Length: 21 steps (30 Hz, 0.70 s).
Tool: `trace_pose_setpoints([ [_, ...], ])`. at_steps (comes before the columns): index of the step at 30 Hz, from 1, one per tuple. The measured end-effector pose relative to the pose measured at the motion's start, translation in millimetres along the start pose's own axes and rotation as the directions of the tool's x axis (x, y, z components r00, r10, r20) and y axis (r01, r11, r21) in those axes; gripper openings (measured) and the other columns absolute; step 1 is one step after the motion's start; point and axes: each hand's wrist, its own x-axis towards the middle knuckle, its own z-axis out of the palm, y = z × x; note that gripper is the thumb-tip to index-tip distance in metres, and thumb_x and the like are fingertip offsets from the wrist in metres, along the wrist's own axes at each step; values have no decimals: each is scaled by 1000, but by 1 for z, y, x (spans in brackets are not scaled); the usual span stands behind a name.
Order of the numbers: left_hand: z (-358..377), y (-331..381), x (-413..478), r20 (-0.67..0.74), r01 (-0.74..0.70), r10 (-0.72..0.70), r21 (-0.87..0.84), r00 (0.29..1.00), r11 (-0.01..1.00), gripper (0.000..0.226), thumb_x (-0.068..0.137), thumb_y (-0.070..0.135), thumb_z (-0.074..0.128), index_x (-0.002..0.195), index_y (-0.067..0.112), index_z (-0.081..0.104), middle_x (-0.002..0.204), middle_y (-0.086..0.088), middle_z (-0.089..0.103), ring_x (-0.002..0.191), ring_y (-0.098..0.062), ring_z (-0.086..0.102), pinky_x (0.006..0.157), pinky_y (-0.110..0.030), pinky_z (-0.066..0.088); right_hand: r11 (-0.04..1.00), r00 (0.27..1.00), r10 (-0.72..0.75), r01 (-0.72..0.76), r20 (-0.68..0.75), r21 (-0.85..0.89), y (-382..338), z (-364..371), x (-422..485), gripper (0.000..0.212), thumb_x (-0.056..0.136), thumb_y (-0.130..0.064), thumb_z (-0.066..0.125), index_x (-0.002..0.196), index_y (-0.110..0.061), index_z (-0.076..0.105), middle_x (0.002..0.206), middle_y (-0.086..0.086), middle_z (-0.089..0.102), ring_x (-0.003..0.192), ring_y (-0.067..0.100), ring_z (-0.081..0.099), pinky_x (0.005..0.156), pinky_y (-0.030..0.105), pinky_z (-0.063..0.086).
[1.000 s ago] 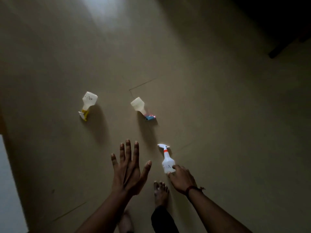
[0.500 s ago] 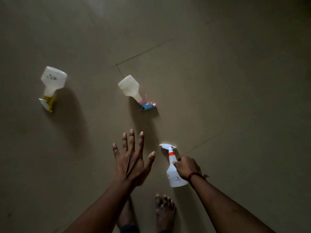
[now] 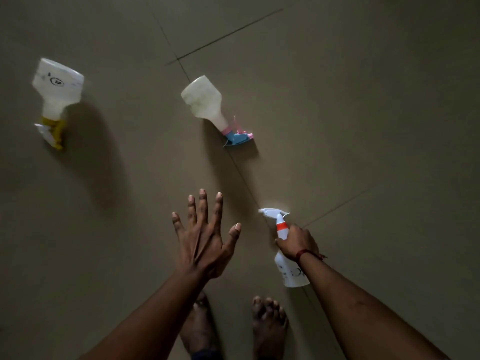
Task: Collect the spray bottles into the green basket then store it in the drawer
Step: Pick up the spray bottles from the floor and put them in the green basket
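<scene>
My right hand (image 3: 297, 242) is shut on the neck of a white spray bottle with an orange collar (image 3: 292, 272), lifted off the floor with its nozzle pointing away. My left hand (image 3: 204, 239) is open with fingers spread above the floor, holding nothing. A white bottle with a pink and blue trigger (image 3: 205, 103) lies on the floor ahead of my left hand. Further left lies a white bottle with a yellow trigger (image 3: 57, 89). No green basket or drawer is in view.
The dim tiled floor (image 3: 350, 126) fills the view, with grout lines crossing it. My two bare feet (image 3: 268, 323) stand at the bottom edge, below my hands.
My right hand has raised the orange-collared bottle off the floor and gripped higher on its neck. The view has come closer to the two lying bottles. My left hand stays spread.
</scene>
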Motion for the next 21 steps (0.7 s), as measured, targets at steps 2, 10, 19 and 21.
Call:
trace_pose_setpoints([
  [2, -10, -1, -3, 6, 3, -3, 8, 1000, 1000, 78, 84, 75, 7, 149, 39, -13, 161, -3, -16, 148, -24, -17, 114, -60, -9, 997, 1000, -24, 24, -9, 71, -3, -8, -7, 36, 78, -38, 65, 105, -14, 61, 105, 11, 68, 96, 32, 64, 80, 35, 51],
  [10, -96, 20, -25, -83, 55, -61, -71, 995, 996, 79, 83, 76, 8, 148, 37, -16, 162, -4, -13, 149, -28, -11, 113, -64, -5, 877, 971, -202, 238, -127, 417, -38, -92, -83, 34, 76, -32, 74, 103, -15, 63, 99, 2, 71, 93, 20, 66, 84, 36, 53],
  [19, -256, 40, -104, -70, 128, -157, -314, 985, 941, 77, 85, 73, 12, 150, 35, -3, 159, -12, 20, 146, -28, 20, 114, -61, 14, 737, 882, -388, 472, -269, 485, -80, -206, -246, 28, 78, -25, 76, 101, -13, 65, 96, 5, 71, 92, 21, 67, 86, 46, 55],
  [21, -293, 42, -128, -70, 135, -166, -327, 984, 935, 76, 86, 72, 14, 150, 34, -1, 158, -12, 23, 144, -29, 25, 113, -60, 18, 714, 859, -423, 511, -287, 478, -89, -225, -286, 29, 78, -25, 76, 101, -14, 64, 96, 5, 71, 92, 22, 66, 87, 47, 55],
])
